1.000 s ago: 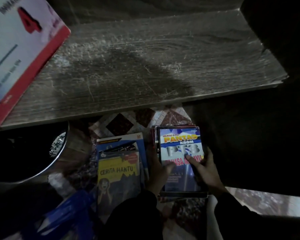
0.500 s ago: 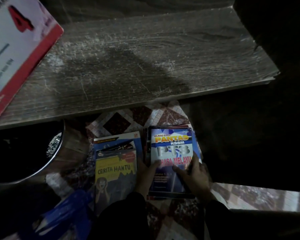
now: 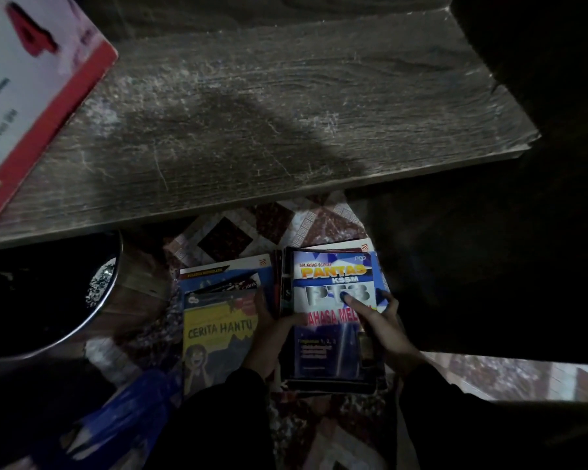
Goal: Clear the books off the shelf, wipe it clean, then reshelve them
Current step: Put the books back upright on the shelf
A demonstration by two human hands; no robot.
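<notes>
So: dusty wood-grain shelf [image 3: 286,113] spans the top. A red-and-white book [image 3: 31,79] marked "4" lies on its left end. Dark metal-rimmed bin [image 3: 48,300] stands below left. Book stack [image 3: 330,351] sits on the patterned floor [image 3: 224,239] in front of the shelf edge, long axis running away from the person, title end toward the shelf. Top cover reads "ULANG KAJI PANTAS KSSM PT3", then "AHASA MEL", partly under the hands. Second pile [image 3: 218,340] just left of it: "CERITA HANTU". Blue plastic bag [image 3: 126,412] bottom left. Left hand [image 3: 269,337] grips the stack's left edge. Right hand [image 3: 384,327] grips its right edge, fingers on the cover.
</notes>
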